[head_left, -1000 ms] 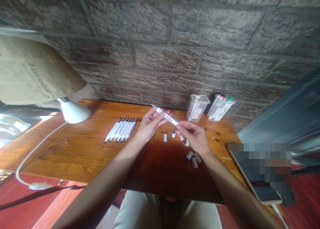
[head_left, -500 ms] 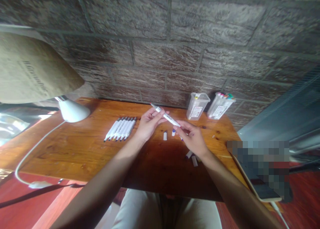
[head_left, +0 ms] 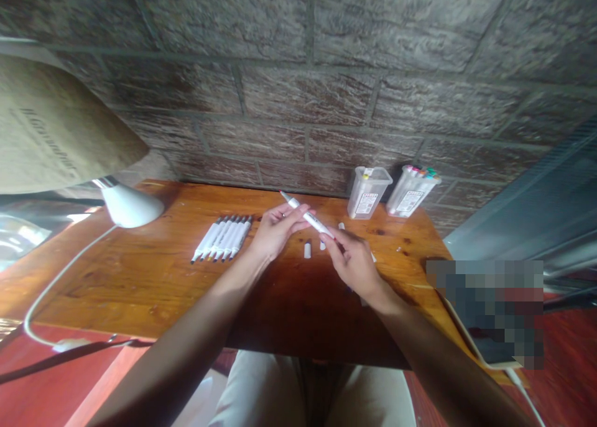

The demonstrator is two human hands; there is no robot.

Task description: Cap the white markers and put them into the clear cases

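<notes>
Right hand (head_left: 352,259) has shifted and now hides more of the caps (head_left: 307,249). It pinches the marker's (head_left: 313,219) near end; the left hand (head_left: 276,231) grips farther up.

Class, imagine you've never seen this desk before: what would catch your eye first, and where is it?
Probably the white marker in the middle, held between the left hand and the right hand. Next might come the large brown lampshade at the far left, with printed lettering on it. Two clear containers stand at the back right, near the brick wall.
</notes>
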